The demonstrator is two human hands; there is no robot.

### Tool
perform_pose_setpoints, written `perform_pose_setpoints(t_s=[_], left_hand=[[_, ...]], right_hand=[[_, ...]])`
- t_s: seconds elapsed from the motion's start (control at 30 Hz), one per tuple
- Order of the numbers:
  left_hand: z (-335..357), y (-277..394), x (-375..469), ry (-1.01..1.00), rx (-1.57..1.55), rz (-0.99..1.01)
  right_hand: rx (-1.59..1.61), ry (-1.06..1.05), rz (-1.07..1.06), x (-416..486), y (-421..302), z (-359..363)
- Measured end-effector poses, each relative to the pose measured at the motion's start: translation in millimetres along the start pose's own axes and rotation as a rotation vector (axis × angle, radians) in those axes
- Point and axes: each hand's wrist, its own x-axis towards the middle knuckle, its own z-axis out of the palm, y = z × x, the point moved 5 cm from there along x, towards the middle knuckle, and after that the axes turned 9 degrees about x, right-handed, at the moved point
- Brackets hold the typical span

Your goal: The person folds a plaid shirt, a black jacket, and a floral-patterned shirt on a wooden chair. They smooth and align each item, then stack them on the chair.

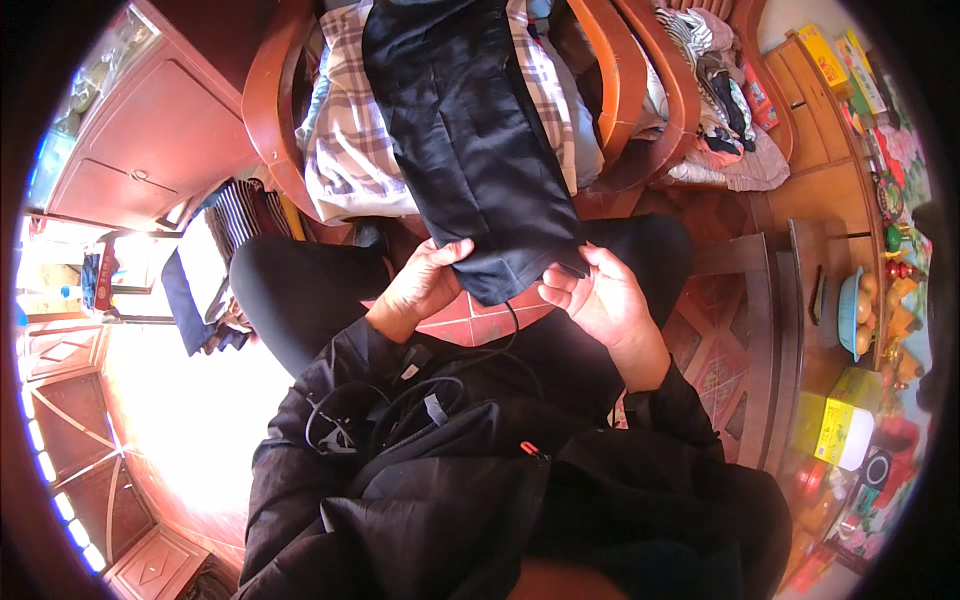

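Observation:
A length of shiny black cloth (465, 142), perhaps a trouser leg, stretches from the chair in front of me down to my hands. My left hand (425, 283) grips its near left edge, thumb on top and fingers underneath. At the near right corner my right hand (600, 292) pinches the cloth between thumb and fingers. Its hemmed end hangs between the two hands, above the tiled floor. Beneath the black cloth, a brown and white plaid fabric (349, 150) covers the chair seat. A dark cord (513, 330) runs below the hem towards my lap.
Curved wooden armrests (274, 112) flank the seat. Heaped clothes (720, 97) lie on another chair at right. A wooden bench (757, 300) stands to my right, beside a cabinet with a blue bowl (851, 315) and a yellow box (836, 435). Striped clothing (236, 214) hangs at left.

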Motion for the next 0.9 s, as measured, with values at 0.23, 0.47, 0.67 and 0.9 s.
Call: perform_pose_setpoints(t_s=[0.23, 0.47, 0.67, 0.9], left_hand=[[-16, -5, -29, 0.239, 0.202, -0.164], [-8, 0, -31, 0.301, 0.293, -0.173], [0, 50, -28, 0.078, 0.146, 0.050], [-9, 93, -13, 0.264, 0.172, 0.183]], right_hand=[[-0.360, 0.388, -0.114, -12, -5, -61], [-0.325, 0.217, -0.120, -10, 1, -39], [-0.053, 0.198, 0.008, 9, -17, 1], [-0.172, -0.076, -0.018, 48, -33, 83]])
